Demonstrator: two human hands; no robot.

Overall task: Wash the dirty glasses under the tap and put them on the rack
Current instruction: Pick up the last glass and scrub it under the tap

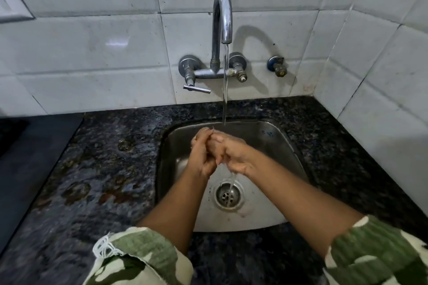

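Your left hand (201, 157) and right hand (231, 152) are pressed together over the sink (287, 146), fingers curled into each other right under the water stream (225, 90) from the tap (222, 16), and as far as I can see neither one has hold of anything but the other. No glass or rack shows up anywhere in the shot. Water's trickling off your palms down to the drain (228, 195), with wet dark counter (99, 164) all around.

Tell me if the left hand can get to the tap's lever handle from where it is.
Probably yes: the left hand holds nothing, clasped with the right hand, and no object stands between it and the lever handle.
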